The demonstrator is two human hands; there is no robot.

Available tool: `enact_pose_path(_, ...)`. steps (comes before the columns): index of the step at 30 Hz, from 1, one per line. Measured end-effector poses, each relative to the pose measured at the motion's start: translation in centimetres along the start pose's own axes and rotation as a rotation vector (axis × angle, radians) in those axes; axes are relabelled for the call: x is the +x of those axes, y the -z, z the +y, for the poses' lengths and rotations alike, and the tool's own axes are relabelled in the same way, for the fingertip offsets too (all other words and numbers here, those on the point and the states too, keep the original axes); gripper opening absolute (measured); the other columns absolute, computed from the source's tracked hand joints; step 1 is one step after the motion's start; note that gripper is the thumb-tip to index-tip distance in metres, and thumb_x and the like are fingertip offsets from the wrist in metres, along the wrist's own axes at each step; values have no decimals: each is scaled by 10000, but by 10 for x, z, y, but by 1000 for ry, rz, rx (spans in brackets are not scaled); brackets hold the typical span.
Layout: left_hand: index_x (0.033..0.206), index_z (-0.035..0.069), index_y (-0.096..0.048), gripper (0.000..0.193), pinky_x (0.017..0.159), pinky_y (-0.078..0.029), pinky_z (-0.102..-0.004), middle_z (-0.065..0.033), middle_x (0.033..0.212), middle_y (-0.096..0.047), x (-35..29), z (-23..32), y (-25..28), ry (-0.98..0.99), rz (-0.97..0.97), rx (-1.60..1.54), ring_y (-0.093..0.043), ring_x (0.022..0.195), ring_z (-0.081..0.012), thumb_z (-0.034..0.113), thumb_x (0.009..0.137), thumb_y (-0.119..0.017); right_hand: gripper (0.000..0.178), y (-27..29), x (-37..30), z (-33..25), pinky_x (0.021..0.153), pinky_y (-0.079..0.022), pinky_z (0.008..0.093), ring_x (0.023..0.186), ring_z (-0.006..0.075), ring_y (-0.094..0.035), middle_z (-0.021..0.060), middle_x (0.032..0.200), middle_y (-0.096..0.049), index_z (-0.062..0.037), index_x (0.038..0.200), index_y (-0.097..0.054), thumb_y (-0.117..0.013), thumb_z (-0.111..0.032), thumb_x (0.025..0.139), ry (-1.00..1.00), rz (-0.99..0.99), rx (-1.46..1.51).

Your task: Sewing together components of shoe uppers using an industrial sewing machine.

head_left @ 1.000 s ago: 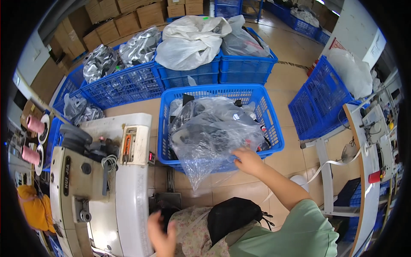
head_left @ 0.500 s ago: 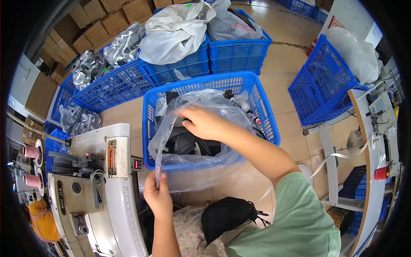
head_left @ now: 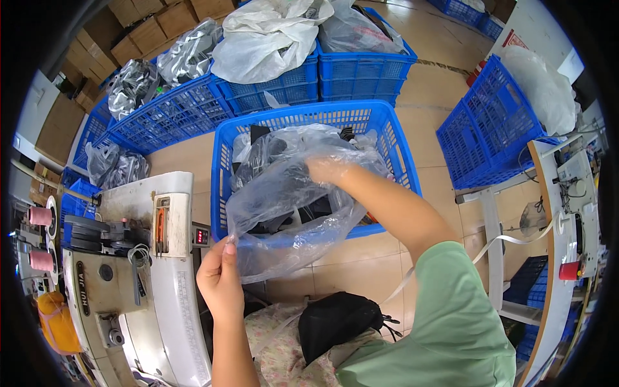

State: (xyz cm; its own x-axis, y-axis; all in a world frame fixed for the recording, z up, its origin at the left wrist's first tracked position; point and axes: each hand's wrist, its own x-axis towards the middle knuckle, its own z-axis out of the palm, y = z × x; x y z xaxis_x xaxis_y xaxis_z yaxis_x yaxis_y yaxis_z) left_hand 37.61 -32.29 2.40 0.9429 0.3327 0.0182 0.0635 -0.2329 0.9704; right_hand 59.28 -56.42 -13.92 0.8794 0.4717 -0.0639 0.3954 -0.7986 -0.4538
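A clear plastic bag (head_left: 284,257) spreads over the near part of a blue basket (head_left: 222,138) in front of me. Its near left edge is pinched between the thumb and fingers of my left hand (head_left: 220,284), just outside the basket's near left corner. My right hand (head_left: 330,169) reaches across into the bag; the film covers its fingers, so I cannot see whether they hold anything. Below the film lie black pieces (head_left: 316,209), partly hidden. More crumpled clear plastic fills the basket's far side.
A sewing machine (head_left: 171,284) with pink thread cones (head_left: 41,260) stands close at left. Stacked blue crates (head_left: 361,74) with filled bags line the far side. Another crate stack (head_left: 487,122) stands at right beside a white-topped table (head_left: 567,232). A black pouch (head_left: 338,322) rests on my lap.
My right hand has moved right and gone under the bag's film. My left hand has shifted slightly left, still pinching the edge, and the bag now spreads wider over the black pieces.
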Motion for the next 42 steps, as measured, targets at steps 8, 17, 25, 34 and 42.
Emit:
enact_pose_path(8, 1067, -30, -677, 241, 757, -437, -222, -25, 877, -660, -10, -4, 0, 33, -15, 41, -542, 807, -78, 166, 931, -637, 391, -12, 3, -28, 787, -495, 415, 910, 322, -644, 196, 964, -665, -14, 1049, -653, -664, -125, 674, 88, 159, -205)
enact_pose_path(17, 1087, -8, -680, 235, 692, -448, -225, -6, 768, -633, -9, -1, -17, -82, -17, 135, -524, 720, -67, 163, 938, -621, 626, -88, 23, 3, 858, -475, 441, 1057, 357, -565, 210, 1201, -540, -24, 1322, -466, -616, -73, 716, -36, 513, -321)
enact_pose_path(25, 1082, 1, -679, 231, 712, -455, -229, -33, 809, -659, -13, 1, -1, -8, 14, 113, -543, 738, -74, 171, 936, -622, 625, -21, 9, -35, 958, -461, 394, 1112, 285, -577, 156, 1244, -564, -64, 1357, -438, -628, -24, 763, -48, 296, -95)
enact_pose_path(34, 1084, -7, -673, 253, 773, -458, -236, -50, 883, -672, 3, 8, -14, -43, 69, -85, -564, 813, -83, 197, 946, -612, 568, 8, -38, -19, 1003, -442, 363, 1147, 210, -553, 110, 1214, -601, -27, 1285, -505, -688, 6, 749, -186, -30, 387)
enact_pose_path(42, 1083, -9, -667, 246, 782, -455, -234, -44, 871, -670, 10, 0, 2, -15, 70, -212, -562, 811, -83, 188, 955, -595, 727, 66, -94, -101, 1049, -415, 418, 1193, 288, -547, 159, 1305, -551, 15, 1334, -464, -727, -257, 714, 100, -144, 1501)
